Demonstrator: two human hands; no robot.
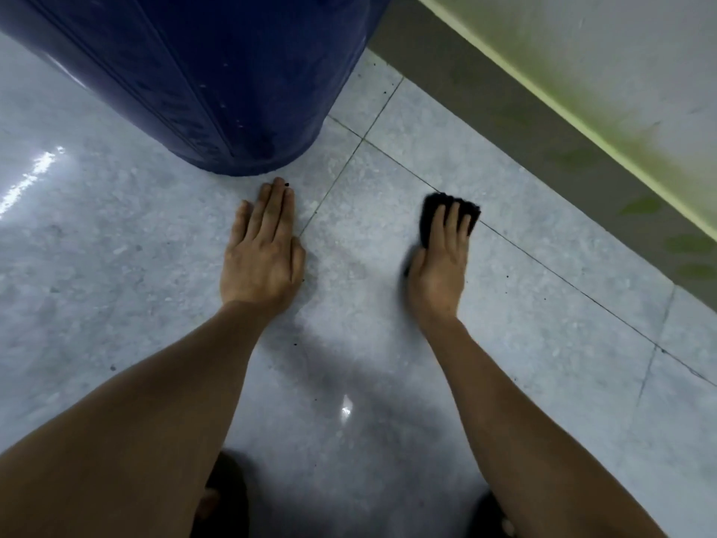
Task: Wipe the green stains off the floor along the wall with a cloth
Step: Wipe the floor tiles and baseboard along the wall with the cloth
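My right hand [440, 266] presses a dark cloth [431, 213] flat on the pale grey tiled floor [388, 343], its fingers spread over the cloth, which sticks out past the fingertips. The cloth lies against a dark grout line, some way short of the wall. Green stains [642, 205] smear the grey skirting strip along the wall at the right, with further patches lower right. My left hand [262, 250] rests palm down on the floor, fingers together, holding nothing, just in front of the blue barrel.
A big dark blue barrel [217, 79] stands at the top left, close to my left fingertips. The wall [620, 71] runs diagonally from top centre to right edge, with a yellow-green band above the grey skirting. My feet [221, 498] in dark sandals show at the bottom.
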